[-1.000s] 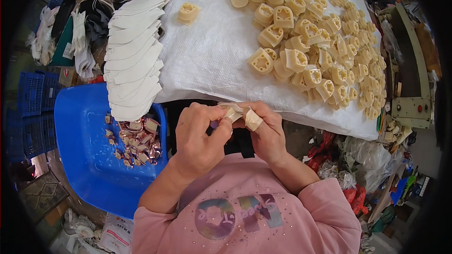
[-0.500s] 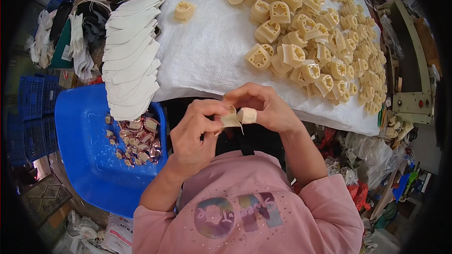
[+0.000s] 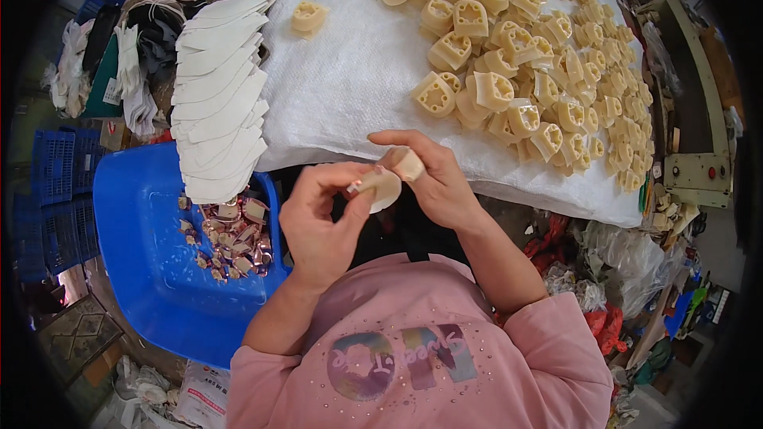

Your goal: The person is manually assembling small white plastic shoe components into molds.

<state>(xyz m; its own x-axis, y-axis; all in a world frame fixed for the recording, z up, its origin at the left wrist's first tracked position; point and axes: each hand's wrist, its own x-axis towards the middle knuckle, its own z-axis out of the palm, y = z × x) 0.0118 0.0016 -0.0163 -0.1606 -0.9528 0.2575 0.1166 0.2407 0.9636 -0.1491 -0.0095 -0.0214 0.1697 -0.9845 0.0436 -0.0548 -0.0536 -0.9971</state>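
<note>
Above my lap my two hands are close together. My left hand (image 3: pixel 320 218) pinches a thin, curved cream piece (image 3: pixel 384 191) with a shiny pink edge between thumb and fingertips. In my right hand (image 3: pixel 447 195) sits a small cream block (image 3: pixel 409 166), gripped by the thumb and fingers while the index finger stretches out to the left. The block and the thin piece nearly meet; whether they touch I cannot tell. Many hollow cream heel blocks (image 3: pixel 493 91) lie heaped on the white sheet (image 3: pixel 342 87) beyond my right hand.
To my left stands a blue basin (image 3: pixel 151 270) holding shiny pink-and-cream pieces (image 3: pixel 234 238). A fanned row of white cut pieces (image 3: pixel 218 87) hangs over its far rim. One cream stack (image 3: pixel 308 17) lies apart on the sheet. Plastic bags (image 3: pixel 628 270) lie at the right.
My left hand has turned the thin piece, showing its broad face and pink edge. My right hand has tilted the block, moved slightly left, and extended its index finger.
</note>
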